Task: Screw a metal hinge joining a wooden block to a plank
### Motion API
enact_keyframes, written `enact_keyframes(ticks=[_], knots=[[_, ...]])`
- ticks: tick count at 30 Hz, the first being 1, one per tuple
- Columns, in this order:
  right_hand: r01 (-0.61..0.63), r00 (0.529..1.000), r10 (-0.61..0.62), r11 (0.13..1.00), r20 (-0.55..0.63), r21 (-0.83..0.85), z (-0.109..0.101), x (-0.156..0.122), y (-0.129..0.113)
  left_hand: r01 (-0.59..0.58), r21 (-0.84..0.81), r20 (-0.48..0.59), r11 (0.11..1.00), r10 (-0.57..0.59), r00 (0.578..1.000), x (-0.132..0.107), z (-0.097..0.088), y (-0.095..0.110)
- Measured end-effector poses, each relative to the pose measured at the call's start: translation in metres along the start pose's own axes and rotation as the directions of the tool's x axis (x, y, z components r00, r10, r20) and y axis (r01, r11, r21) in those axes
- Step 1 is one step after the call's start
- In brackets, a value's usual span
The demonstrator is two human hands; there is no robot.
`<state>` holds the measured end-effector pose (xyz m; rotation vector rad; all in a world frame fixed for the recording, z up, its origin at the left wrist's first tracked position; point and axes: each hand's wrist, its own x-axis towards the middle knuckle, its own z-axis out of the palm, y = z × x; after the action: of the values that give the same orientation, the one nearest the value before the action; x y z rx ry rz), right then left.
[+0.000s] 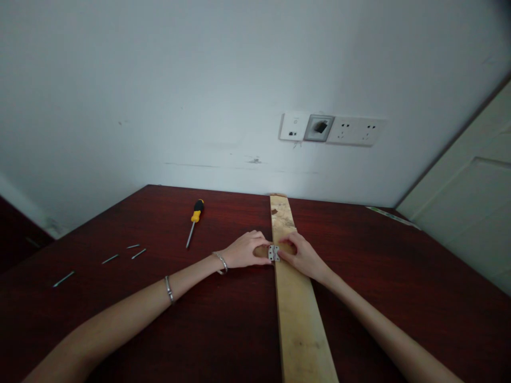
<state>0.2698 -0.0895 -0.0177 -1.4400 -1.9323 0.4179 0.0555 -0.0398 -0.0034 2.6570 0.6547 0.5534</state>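
A small silver metal hinge lies across the left edge of a long wooden board, one leaf on the wood and the other sticking out beyond it. My left hand grips the outer leaf between thumb and fingers. From the other side, my right hand pinches the leaf on the board, its fingers resting over the wood. Left of the hands lies a screwdriver with a yellow and black handle, its shaft pointing toward me. Several long screws or nails are scattered farther left; their exact kind is hard to make out.
The dark red wooden table runs up to a pale wall. Sockets are set in the wall above the table. A pale panelled door stands at the right. A thin strip lies near the table's back right corner.
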Motion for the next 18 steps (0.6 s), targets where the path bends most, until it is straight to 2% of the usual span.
enact_keyframes(ticks=[18], knots=[[0.012,0.999,-0.011,1.000,-0.046,0.014,0.0014,-0.0002,-0.0011,-0.002,-0.012,-0.011,1.000,0.002,1.000,0.0005,0.0022,-0.0036]])
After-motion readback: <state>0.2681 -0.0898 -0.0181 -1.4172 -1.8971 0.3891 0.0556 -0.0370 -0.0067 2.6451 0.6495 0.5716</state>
